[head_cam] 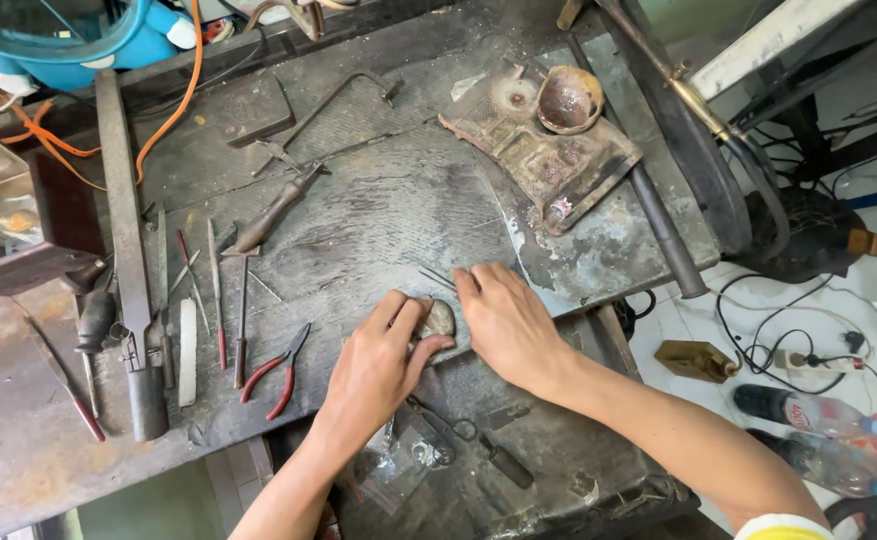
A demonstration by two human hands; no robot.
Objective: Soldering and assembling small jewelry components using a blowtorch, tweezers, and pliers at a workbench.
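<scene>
A: Item one, left hand (378, 362)?
B: Curled round the small grey lump (439, 319) at the tabletop (388, 210) front edge.
A: Right hand (503, 318)?
B: Flat, empty, fingers spread beside it. Best pinned firmly; red-handled pliers (276, 372) lie left.

Soft even daylight, sharp focus, mild wide-angle edge distortion.

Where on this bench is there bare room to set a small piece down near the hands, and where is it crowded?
Bare patch: the worn benchtop between the wooden-handled tool and the rusty plate, just above both hands. The left hand holds a small rounded piece; the right hand rests beside it. Crowded: the files and red-handled pliers at left.
</scene>
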